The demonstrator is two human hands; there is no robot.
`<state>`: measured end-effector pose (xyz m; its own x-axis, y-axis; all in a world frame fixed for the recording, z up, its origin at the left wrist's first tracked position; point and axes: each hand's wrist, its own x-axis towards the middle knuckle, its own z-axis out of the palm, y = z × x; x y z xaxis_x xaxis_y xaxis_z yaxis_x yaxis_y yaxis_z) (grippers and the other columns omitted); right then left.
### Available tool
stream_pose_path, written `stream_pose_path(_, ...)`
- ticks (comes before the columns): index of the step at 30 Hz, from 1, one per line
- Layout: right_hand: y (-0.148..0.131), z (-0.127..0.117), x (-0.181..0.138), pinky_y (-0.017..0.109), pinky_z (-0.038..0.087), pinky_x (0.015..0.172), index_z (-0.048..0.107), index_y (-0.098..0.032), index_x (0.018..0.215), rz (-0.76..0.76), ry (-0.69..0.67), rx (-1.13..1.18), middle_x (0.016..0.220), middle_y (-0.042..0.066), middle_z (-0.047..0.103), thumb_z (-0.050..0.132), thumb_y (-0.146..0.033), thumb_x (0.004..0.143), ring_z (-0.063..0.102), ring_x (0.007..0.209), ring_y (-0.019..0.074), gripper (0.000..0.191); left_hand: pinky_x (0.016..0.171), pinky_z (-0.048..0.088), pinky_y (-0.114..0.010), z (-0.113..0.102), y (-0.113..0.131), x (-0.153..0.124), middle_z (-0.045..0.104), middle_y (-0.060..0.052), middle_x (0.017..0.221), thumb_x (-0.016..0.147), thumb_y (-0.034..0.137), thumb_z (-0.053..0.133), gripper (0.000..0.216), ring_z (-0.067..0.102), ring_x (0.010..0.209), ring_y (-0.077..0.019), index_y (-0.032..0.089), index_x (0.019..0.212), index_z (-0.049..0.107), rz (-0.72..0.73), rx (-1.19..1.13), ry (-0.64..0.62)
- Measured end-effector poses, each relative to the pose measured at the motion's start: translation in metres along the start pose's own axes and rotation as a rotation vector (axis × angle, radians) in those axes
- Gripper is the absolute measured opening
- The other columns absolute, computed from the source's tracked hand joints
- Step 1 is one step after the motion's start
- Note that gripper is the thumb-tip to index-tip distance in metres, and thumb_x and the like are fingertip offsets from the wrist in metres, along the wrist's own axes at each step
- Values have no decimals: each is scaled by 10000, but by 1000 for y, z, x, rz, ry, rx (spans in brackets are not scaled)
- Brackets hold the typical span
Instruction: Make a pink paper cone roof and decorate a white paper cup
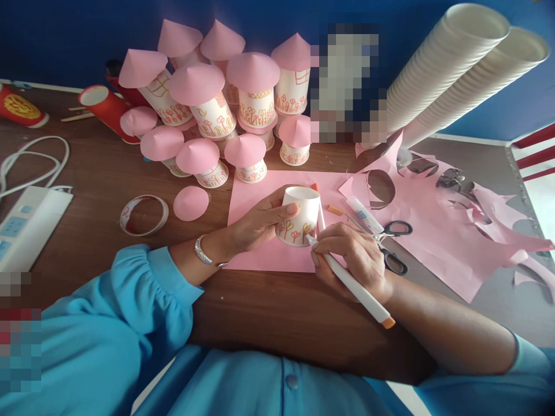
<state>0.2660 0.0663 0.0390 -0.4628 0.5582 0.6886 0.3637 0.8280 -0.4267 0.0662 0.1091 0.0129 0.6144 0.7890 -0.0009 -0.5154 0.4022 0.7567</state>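
My left hand (264, 222) is closed around a white paper cup (302, 203), its thumb across the front. Drawn flowers in red and yellowish lines run along the cup's lower part. In my right hand (353, 257) is a white marker (353, 286) with an orange end, its tip at the lower right of the cup. Beneath both hands lies a pink paper sheet (247, 202). Another marker, partly hidden, lies behind the cup, and an orange cap (335, 210) rests on the sheet. Black-handled scissors (392, 245) and a glue tube (364, 214) lie by my right hand.
Several decorated cups with pink cone roofs (197, 84) stand at the back. A loose pink cone (191, 203) and a tape roll (144, 215) lie left. A power strip (32, 225) is far left. Cut pink paper (451, 248) and tall cup stacks (446, 63) occupy the right.
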Motion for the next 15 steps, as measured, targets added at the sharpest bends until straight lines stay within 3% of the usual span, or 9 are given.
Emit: stream_pose_path(15, 2, 4, 0, 289, 557, 571, 574, -216, 1033, -26, 51, 0, 764, 14, 658, 608, -34, 866, 656, 619, 167, 249, 762, 512, -294, 0, -1, -4, 725, -90, 1110, 929, 497, 715, 544, 679, 986, -222, 237, 1397, 615, -12, 178, 11)
